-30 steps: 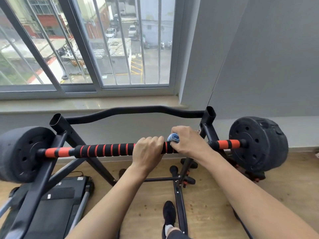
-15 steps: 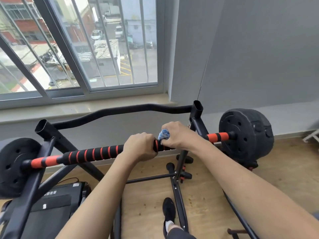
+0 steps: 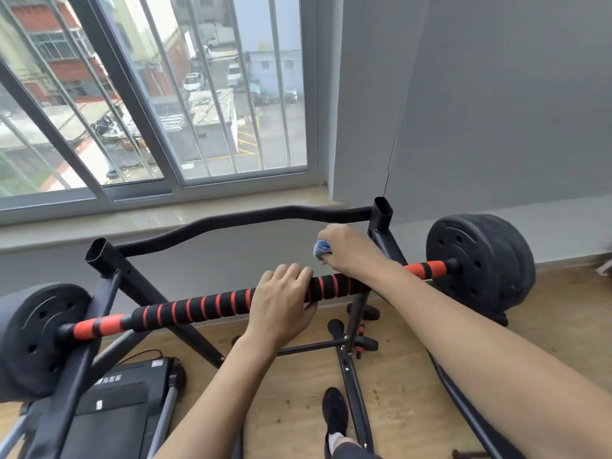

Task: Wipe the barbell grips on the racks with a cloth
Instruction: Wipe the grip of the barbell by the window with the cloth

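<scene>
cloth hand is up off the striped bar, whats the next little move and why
Probably press the blue cloth onto the curved black bar by its right end and start wiping left. The right hand holds it just beside that bar, clear of the striped grip, which the left hand steadies.

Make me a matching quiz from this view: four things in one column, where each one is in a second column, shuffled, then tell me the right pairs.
Column one
1. cloth
2. left hand
3. curved black bar
4. shoe

Column two
A. on the wooden floor, at the bottom of the view
B. bunched in the right hand, not touching the striped foam grip
C. curled over the striped foam grip
D. running between the two rack posts, just below the window sill

Pairs: 1-B, 2-C, 3-D, 4-A
</scene>
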Action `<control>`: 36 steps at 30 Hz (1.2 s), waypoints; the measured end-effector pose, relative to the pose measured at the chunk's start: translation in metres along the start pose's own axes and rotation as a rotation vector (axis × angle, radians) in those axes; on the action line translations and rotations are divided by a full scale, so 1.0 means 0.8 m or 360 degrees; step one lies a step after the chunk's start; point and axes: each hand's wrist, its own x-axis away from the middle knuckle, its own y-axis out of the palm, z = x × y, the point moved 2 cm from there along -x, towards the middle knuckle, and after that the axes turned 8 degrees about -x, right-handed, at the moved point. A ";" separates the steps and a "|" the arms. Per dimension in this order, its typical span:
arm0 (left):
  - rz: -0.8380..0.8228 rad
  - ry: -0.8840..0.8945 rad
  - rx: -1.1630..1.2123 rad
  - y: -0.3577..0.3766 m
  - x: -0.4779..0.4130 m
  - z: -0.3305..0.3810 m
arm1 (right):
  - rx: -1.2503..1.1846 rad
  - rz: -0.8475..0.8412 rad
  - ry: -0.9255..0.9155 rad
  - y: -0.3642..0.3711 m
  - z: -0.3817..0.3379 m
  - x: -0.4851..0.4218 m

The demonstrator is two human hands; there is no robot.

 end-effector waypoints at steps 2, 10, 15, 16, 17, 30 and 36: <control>0.0051 0.0011 -0.0043 -0.002 0.004 0.009 | -0.0076 0.0033 -0.0064 -0.006 0.010 0.009; -0.0106 -0.0144 -0.0087 -0.001 -0.015 0.030 | -0.0347 -0.0116 -0.0229 0.006 0.032 0.055; -0.0411 -0.0169 -0.0136 -0.001 -0.027 0.022 | -0.0371 0.0013 -0.0358 0.012 0.040 0.063; -0.0477 -0.0184 -0.0097 -0.003 -0.033 0.019 | -0.0401 0.0013 -0.0369 0.011 0.042 0.063; -0.0546 -0.0191 -0.0050 -0.006 -0.040 0.016 | -0.0420 0.0007 -0.0382 0.010 0.042 0.062; -0.1005 -0.0040 0.0328 -0.002 -0.077 -0.010 | -0.0589 -0.0174 -0.0516 -0.002 0.061 0.039; -0.0144 -0.0118 -0.0200 0.017 -0.046 0.032 | -0.0558 -0.0089 -0.0574 0.005 0.061 0.036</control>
